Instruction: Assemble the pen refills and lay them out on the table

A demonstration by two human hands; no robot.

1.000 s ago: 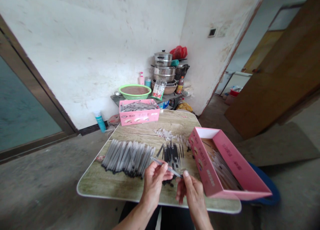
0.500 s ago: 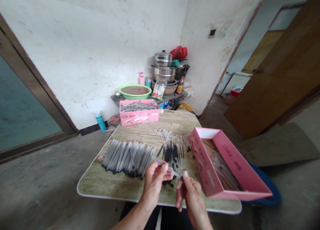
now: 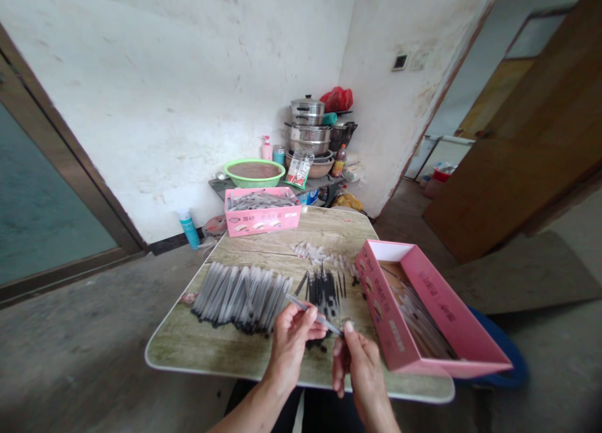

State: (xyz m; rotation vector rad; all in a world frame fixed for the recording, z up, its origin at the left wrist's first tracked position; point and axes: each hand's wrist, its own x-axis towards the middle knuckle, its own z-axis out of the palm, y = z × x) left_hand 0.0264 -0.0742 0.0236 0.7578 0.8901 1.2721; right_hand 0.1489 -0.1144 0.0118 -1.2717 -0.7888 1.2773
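Between thumb and fingers, my left hand pinches the barrel of a slim translucent pen, which slants down to the right. My right hand is closed on the pen's lower right end, thumb on top. Just beyond my hands lie several dark ink refills, with small black caps partly hidden behind the fingers. To the left, a row of translucent pens lies side by side, their black ends toward me. Small clear plastic pieces are scattered behind the refills.
A pink box full of pens stands at the table's far edge. Another pink box, holding translucent tubes, sits at the right edge of the wood-patterned table. Behind are a green basin and stacked pots by the wall.
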